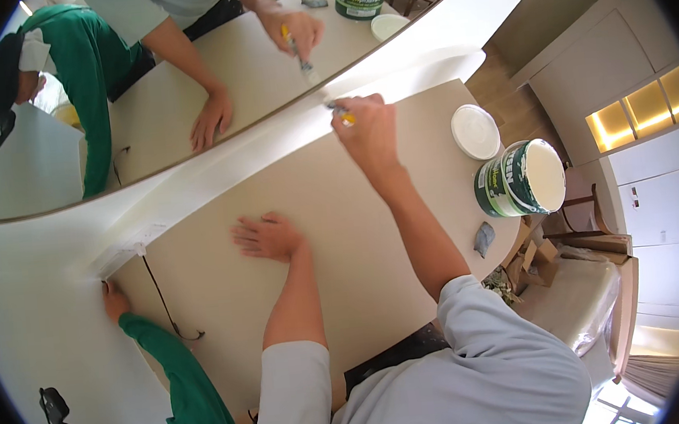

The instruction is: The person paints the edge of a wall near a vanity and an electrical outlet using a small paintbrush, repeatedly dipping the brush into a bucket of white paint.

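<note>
My right hand (370, 132) is closed round a small paintbrush (346, 117) with a yellow handle. It reaches over the far edge of the beige tabletop (342, 236), and the brush points at the white strip of wall (293, 139) under the mirror. The bristles are mostly hidden here; their pale tip shows in the mirror's reflection. My left hand (271, 236) rests palm down on the tabletop with its fingers spread, holding nothing.
An open green paint bucket (506, 181) stands at the right, beside its white lid (475, 131) and a grey-blue cloth (483, 240). A large mirror (264, 89) spans the far wall. On the left are a co-worker's hand (115, 300), green sleeve (184, 379) and black cable (161, 296).
</note>
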Available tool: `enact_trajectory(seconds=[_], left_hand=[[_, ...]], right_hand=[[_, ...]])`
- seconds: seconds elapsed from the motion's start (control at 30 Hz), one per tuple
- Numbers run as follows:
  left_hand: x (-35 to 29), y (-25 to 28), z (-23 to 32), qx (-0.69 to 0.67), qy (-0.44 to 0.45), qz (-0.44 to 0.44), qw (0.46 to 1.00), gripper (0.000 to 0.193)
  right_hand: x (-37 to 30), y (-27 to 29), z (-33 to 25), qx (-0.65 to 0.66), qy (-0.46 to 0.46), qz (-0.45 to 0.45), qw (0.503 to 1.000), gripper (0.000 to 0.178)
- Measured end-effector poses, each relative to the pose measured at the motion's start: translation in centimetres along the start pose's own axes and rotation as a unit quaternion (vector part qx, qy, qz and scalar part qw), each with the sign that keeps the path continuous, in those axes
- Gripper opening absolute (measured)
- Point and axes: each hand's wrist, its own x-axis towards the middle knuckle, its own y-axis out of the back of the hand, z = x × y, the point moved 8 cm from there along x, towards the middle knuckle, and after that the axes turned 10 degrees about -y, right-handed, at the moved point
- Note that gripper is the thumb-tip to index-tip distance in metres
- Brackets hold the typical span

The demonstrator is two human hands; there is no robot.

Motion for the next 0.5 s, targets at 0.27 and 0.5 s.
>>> enact_trajectory(seconds=[0.27, 0.5], left_hand=[[-0.2, 0.1, 0.0, -0.029, -0.004, 0.052, 0.998, 0.062], [-0.1, -0.1, 0.2, -0.062, -0.003, 0.025, 0.998, 0.061]], right_hand=[[-3.5, -2.4, -5.9, 0.034, 0.043, -0.021, 0.998, 0.019], [-7.0, -6.7, -13.4, 0.085, 0.096, -0.058, 0.99, 0.02]])
